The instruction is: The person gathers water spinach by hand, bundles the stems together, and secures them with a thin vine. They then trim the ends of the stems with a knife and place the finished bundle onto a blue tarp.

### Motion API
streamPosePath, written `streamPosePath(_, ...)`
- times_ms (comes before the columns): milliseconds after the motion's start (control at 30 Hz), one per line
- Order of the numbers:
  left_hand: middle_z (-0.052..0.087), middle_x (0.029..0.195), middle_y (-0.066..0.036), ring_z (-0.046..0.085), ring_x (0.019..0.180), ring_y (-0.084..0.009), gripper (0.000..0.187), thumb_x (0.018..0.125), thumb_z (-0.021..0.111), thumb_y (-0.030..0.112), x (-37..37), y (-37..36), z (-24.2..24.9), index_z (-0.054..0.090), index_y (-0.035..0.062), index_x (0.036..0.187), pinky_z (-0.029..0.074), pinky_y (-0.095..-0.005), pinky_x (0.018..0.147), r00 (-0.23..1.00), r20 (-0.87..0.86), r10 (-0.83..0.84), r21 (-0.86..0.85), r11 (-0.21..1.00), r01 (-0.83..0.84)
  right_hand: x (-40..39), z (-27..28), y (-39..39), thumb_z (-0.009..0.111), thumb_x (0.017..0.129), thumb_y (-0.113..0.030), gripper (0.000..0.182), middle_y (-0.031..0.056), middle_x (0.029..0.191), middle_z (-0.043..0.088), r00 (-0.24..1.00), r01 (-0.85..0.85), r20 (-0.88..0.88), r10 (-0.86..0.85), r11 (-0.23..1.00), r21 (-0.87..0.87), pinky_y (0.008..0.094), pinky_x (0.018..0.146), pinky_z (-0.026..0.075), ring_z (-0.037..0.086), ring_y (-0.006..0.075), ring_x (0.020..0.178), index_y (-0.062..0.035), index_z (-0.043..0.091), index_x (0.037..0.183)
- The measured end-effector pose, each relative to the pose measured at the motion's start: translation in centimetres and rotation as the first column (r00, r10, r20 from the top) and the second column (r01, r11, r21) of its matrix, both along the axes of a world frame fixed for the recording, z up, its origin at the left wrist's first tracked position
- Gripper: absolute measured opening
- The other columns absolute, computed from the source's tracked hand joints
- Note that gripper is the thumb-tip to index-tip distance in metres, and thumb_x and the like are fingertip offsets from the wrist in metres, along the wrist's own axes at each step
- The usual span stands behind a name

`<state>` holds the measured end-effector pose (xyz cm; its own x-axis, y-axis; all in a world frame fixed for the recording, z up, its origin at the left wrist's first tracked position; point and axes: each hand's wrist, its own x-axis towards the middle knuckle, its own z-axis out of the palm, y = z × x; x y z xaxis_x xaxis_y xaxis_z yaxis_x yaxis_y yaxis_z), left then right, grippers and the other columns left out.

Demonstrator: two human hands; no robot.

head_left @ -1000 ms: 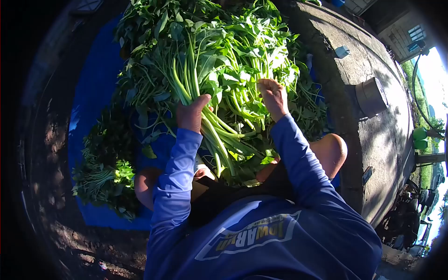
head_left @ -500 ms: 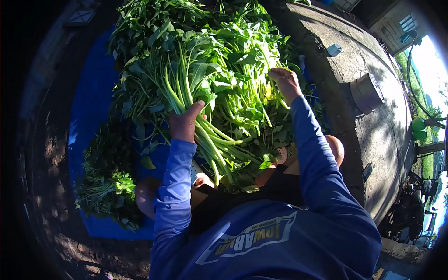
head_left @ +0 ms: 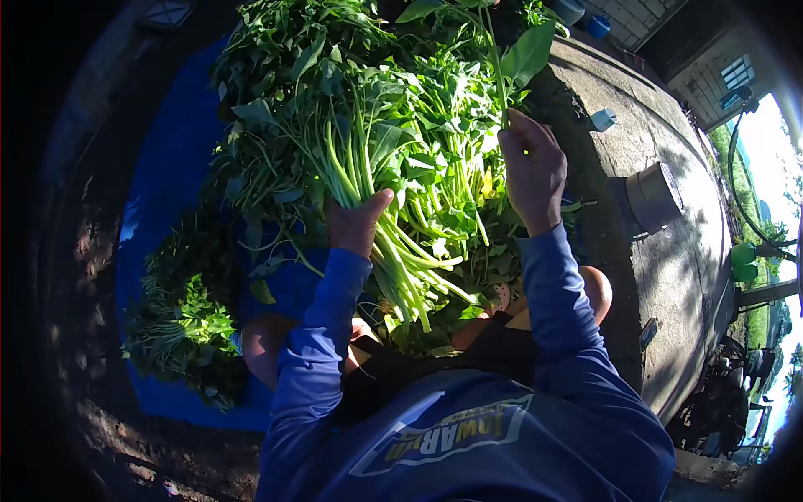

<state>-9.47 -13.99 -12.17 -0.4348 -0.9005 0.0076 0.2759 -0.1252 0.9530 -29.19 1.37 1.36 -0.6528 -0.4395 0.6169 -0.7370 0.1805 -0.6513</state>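
My left hand (head_left: 356, 224) is closed around a thick bunch of leafy green stalks (head_left: 401, 272), its cut ends pointing down toward my feet and its leaves spreading upward. In my right hand (head_left: 535, 167) a single leafy stem (head_left: 499, 71) is pinched between thumb and fingers and stands upright, with a broad leaf at its upper right. Beneath and beyond both hands lies a large heap of the same greens (head_left: 443, 109), brightly sunlit in the middle.
A blue tarp (head_left: 171, 167) lies under the greens. On it at the left rests a smaller pile of greens (head_left: 188, 330). To the right, a concrete ledge (head_left: 602, 79) carries a round metal container (head_left: 654, 197) and a small pale block (head_left: 603, 120). Green containers (head_left: 744, 263) stand farther right.
My right hand has risen from the heap and now holds up a single stem. My left hand, still around the bunch, has shifted slightly right and down.
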Motion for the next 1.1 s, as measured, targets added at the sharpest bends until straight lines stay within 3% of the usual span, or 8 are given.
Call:
streamPosePath(300,0.071,0.104,-0.001,0.067,0.086,-0.0137,0.050,0.087,0.089,0.038,0.6,0.2,-3.6,0.067,0.0045,0.118,0.055,-0.0300,0.079,0.940,-0.198,-0.278,0.369,0.867,0.335,10.3,-12.5,-2.5,0.073,0.097,-0.016,0.030,0.0088,0.103,0.076,0.796,-0.423,0.538,0.276,0.890,0.170,0.0305,0.081,0.055,0.069,0.0146,0.087,-0.0030,0.075,0.124)
streamPosePath(467,0.073,0.103,-0.003,0.067,0.088,-0.0128,0.040,0.087,0.090,0.031,0.0,1.7,-5.1,0.072,0.0036,0.109,0.055,-0.0299,0.081,0.996,-0.019,0.082,0.026,0.996,-0.081,11.5,-13.1,-2.8,0.073,0.098,-0.016,0.026,0.0091,0.104,0.078,0.652,-0.453,0.722,0.233,0.883,0.124,0.0290,0.083,0.056,0.069,0.0102,0.091,0.0015,0.076,0.117)
streamPosePath(567,0.076,0.102,-0.005,0.069,0.089,-0.0146,0.037,0.084,0.090,0.026,1.2,-1.0,-8.9,0.075,0.0022,0.108,0.057,-0.0340,0.082,0.975,0.035,-0.221,0.398,0.898,0.189,12.7,-13.9,-2.2,0.073,0.095,-0.017,0.032,0.0136,0.105,0.076,0.711,-0.520,0.626,0.321,0.838,0.162,0.0343,0.087,0.055,0.072,0.0196,0.096,-0.0017,0.075,0.123)
streamPosePath(633,0.076,0.100,-0.005,0.072,0.086,-0.0188,0.028,0.084,0.084,0.014,2.6,-1.5,-5.5,0.076,0.0006,0.107,0.057,-0.0357,0.081,0.939,0.319,-0.126,-0.053,0.987,0.151,10.3,-12.5,-1.1,0.072,0.095,-0.017,0.038,0.0137,0.105,0.075,0.591,-0.718,0.619,0.518,0.687,0.112,0.0361,0.088,0.056,0.072,0.0198,0.095,-0.0047,0.073,0.131)
streamPosePath(700,0.076,0.095,-0.006,0.073,0.081,-0.0198,0.024,0.084,0.082,0.012,2.6,-2.1,-4.2,0.076,0.0003,0.104,0.059,-0.0355,0.076,0.979,0.203,0.008,-0.095,0.995,0.011,6.7,-10.0,-0.2,0.071,0.094,-0.014,0.033,0.0129,0.100,0.076,0.345,-0.551,0.855,0.387,0.821,-0.149,0.0362,0.082,0.057,0.072,0.0192,0.087,-0.0038,0.075,0.125)
streamPosePath(767,0.075,0.095,-0.008,0.071,0.076,-0.0179,0.023,0.082,0.082,0.010,2.7,-1.3,-0.9,0.076,0.0010,0.103,0.060,-0.0349,0.069,0.997,0.057,-0.057,0.249,0.968,0.041,-0.3,-14.0,0.4,0.073,0.089,-0.016,0.029,0.0119,0.096,0.078,0.646,-0.161,0.751,0.137,0.986,-0.041,0.0359,0.078,0.058,0.074,0.0205,0.081,-0.0056,0.077,0.115)
streamPosePath(833,0.073,0.094,-0.007,0.070,0.076,-0.0178,0.025,0.082,0.081,0.009,2.4,-1.2,0.6,0.074,0.0029,0.106,0.059,-0.0345,0.065,0.995,0.064,-0.079,0.236,0.970,0.062,-6.4,-19.1,1.2,0.075,0.083,-0.024,0.028,0.0121,0.096,0.078,0.875,0.148,0.360,-0.323,0.888,0.436,0.0352,0.079,0.058,0.075,0.0238,0.084,-0.0072,0.078,0.106)
streamPosePath(1100,0.071,0.105,-0.004,0.067,0.086,-0.0155,0.039,0.080,0.081,0.003,1.0,-0.7,-0.1,0.070,0.0029,0.117,0.057,-0.0320,0.079,0.997,0.027,-0.078,0.151,0.986,0.073,-7.7,-19.2,1.4,0.071,0.087,-0.032,0.034,0.0167,0.102,0.078,0.954,-0.051,0.276,-0.116,0.845,0.533,0.0397,0.087,0.059,0.076,0.0304,0.095,-0.0115,0.080,0.112)
